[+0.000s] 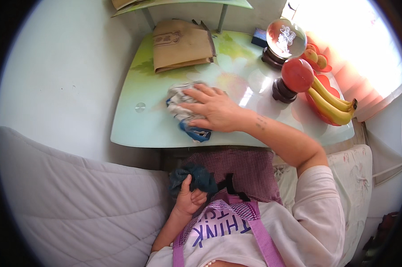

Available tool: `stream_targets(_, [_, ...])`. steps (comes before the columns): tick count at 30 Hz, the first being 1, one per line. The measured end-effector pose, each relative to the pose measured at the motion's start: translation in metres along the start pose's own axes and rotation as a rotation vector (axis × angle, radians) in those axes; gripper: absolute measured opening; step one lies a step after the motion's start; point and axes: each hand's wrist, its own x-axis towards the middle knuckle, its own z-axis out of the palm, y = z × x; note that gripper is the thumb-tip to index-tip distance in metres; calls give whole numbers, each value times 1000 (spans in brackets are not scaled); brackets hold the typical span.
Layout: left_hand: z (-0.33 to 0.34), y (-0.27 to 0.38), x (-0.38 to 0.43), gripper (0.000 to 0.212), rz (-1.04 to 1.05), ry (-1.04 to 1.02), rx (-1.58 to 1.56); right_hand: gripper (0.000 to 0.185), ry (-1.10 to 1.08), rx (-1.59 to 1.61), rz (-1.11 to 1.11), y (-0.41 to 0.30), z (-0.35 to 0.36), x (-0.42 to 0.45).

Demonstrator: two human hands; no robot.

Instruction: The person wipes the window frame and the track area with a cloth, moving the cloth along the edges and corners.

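My right hand (212, 108) lies palm down with spread fingers on a bunched white-and-blue cloth (182, 95). It presses this cloth onto the glass tabletop (137, 128), left of the middle. Below the table's front edge, my left hand (191, 198) grips a crumpled dark teal cloth (196, 177), thumb on top. That second cloth is held in front of the purple checked apron (244, 167), close to my body.
Behind the cloth stands a folded brown paper bag (184, 46). At right are a clear crystal ball (286, 38), a red ball (297, 75) on a dark stand (283, 90), bananas (331, 105) and a small blue box (259, 37). A grey padded panel (87, 200) rises at left.
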Motion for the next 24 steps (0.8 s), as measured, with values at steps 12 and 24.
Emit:
stream_targets(12, [2, -6, -6, 54, 16, -25, -6, 28, 38, -225, 828, 100, -16, -13])
stream_targets(24, [-18, -10, 10, 55, 62, 224, 28, 47, -34, -194, 1111, 268, 7, 96])
